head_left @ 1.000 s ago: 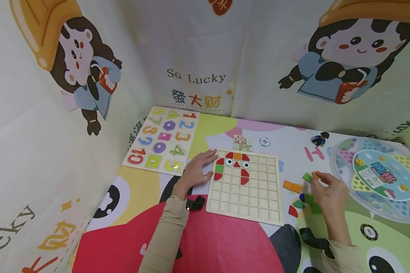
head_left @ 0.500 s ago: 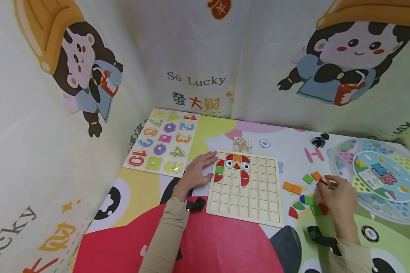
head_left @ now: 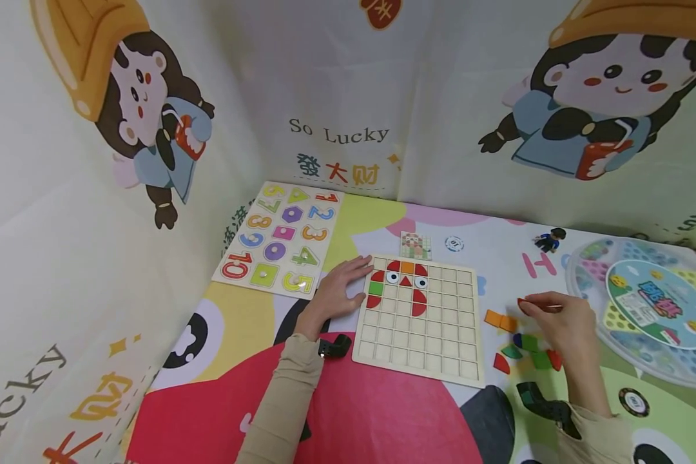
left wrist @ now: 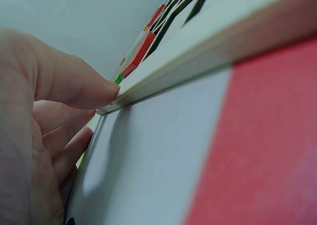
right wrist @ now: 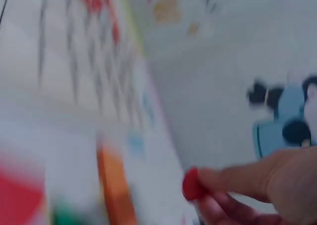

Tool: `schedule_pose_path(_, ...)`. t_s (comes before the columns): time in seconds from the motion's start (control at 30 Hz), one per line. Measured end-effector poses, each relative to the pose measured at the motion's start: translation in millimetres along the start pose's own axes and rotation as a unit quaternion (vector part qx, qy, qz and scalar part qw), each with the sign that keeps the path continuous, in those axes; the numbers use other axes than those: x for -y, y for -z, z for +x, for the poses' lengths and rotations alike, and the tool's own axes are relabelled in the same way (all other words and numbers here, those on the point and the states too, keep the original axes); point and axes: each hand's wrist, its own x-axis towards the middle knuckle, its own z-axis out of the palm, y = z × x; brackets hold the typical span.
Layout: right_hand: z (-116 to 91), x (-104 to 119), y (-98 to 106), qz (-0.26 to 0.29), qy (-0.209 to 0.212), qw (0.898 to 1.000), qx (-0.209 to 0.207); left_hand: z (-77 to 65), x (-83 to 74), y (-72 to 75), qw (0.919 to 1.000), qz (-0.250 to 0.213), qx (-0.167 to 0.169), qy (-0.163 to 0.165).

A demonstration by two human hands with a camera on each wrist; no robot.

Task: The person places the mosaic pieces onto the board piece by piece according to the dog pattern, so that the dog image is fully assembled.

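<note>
My left hand (head_left: 335, 293) rests loosely against the grid board (head_left: 435, 341); my right hand (head_left: 565, 325) pinches a red piece (right wrist: 192, 184). Placed tiles (head_left: 376, 288) fill few cells; loose tiles (head_left: 492, 318) lie unused.

Head cam's up high facing forward-down; 2 wrist cams peer low and close across the printed tablecloth (head_left: 383, 412); all 3 share the gridded wooden board (head_left: 419, 338).

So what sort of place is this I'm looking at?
Probably a play area, perhaps for children: there's a gridded board with coloured tiles on it, a number puzzle, and a cartoon-printed backdrop behind.
</note>
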Motion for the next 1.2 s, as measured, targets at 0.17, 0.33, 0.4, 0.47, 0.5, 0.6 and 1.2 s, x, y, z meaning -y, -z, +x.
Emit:
schedule_pose_path(0.17, 3, 48, -40, 0.118, 0.039, 0.991, 0.056, -0.3, 1.6, 0.1, 1.0000, 0.000, 0.001, 0.006)
schedule_pose_path(0.33, -3, 105, -77, 0.172, 0.096, 0.974, 0.115, -0.3, 0.0, 0.4, 1.0000, -0.009, -0.001, 0.002)
schedule_pose_path(0.4, -3, 116, -91, 0.177, 0.109, 0.969, 0.130, -0.1, -0.8, 0.7, 0.9999, -0.011, -0.003, -0.002)
schedule_pose_path(0.47, -3, 124, -103, 0.173, 0.121, 0.967, 0.144, 0.0, -1.0, 0.8, 1.0000, -0.008, -0.003, -0.006)
schedule_pose_path(0.5, -3, 127, -108, 0.171, 0.127, 0.966, 0.146, 0.1, -1.1, 1.1, 0.9999, -0.006, -0.003, -0.008)
schedule_pose_path(0.6, -3, 133, -121, 0.152, 0.145, 0.966, 0.149, 0.4, -1.3, 1.9, 0.9999, 0.000, -0.002, -0.011)
schedule_pose_path(1.2, -8, 145, -136, -0.014, 0.179, 0.979, 0.097, 0.1, -0.7, 1.9, 0.9998, 0.014, -0.004, -0.016)
